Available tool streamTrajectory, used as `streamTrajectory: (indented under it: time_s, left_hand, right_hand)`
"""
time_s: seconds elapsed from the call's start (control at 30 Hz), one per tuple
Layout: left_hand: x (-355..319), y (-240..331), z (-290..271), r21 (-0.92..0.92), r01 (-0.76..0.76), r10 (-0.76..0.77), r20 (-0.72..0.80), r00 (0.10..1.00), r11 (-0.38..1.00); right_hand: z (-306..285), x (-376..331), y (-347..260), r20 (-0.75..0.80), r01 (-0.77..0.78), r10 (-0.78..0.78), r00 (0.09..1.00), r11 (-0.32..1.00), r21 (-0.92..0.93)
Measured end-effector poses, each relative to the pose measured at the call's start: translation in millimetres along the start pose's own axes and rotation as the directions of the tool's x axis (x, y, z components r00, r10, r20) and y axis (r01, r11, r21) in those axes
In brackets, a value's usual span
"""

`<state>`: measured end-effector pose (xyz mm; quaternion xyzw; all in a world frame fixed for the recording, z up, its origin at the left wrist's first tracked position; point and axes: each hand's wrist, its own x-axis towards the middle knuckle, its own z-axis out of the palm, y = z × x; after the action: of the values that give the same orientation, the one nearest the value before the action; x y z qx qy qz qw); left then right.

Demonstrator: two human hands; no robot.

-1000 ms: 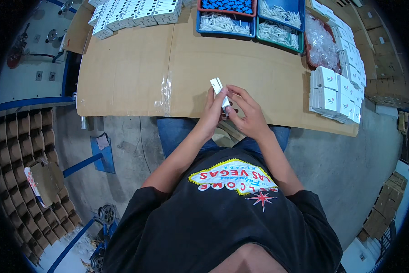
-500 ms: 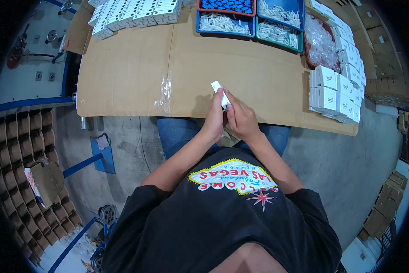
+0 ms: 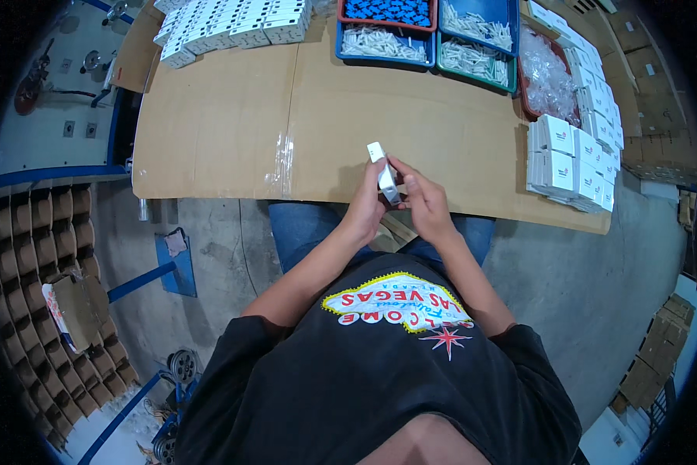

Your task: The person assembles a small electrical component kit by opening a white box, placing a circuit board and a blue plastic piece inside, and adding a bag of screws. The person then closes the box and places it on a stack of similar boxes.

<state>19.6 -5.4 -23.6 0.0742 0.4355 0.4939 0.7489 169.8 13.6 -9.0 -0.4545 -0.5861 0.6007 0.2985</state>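
Even, fairly bright overhead light falls on the flat brown cardboard-covered tabletop [image 3: 209, 132], with a pale glare streak on the clear strip of packing tape [image 3: 285, 159] near the centre, and only soft, short shadows under the stacked small white cartons [image 3: 569, 163] at three o'clock. Fisheye distortion bends the tabletop's straight edges, most strongly toward nine and three o'clock, and a black vignette rings the whole frame. The centre is reasonably sharp, while detail softens and dims toward the rim, notably the grey concrete floor [image 3: 581, 294] at four o'clock.
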Motion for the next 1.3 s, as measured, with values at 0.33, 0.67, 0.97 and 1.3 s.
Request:
streamTrajectory:
  time_s: [0.33,0.67,0.97,1.3]
  left_hand:
    - [-8,16,-3,0.657,-0.726,0.489,0.575,0.656,0.203]
    - [-25,29,15,0.097,0.129,-0.147,0.219,0.965,0.987]
    - [-31,18,43,-0.008,0.008,-0.008,0.030,1.000,1.000]
    - [-26,11,39,-0.036,-0.027,0.027,0.006,1.000,0.999]
  right_hand:
    - [-26,12,-22,0.114,-0.286,0.264,0.958,0.908,0.306]
    - [-14,12,-36,0.046,0.402,-0.410,0.911,0.855,-0.327]
    - [-2,11,-17,0.030,0.522,-0.568,0.822,0.732,-0.437]
    - [4,12,-10,-0.027,0.507,-0.555,0.832,0.778,-0.371]
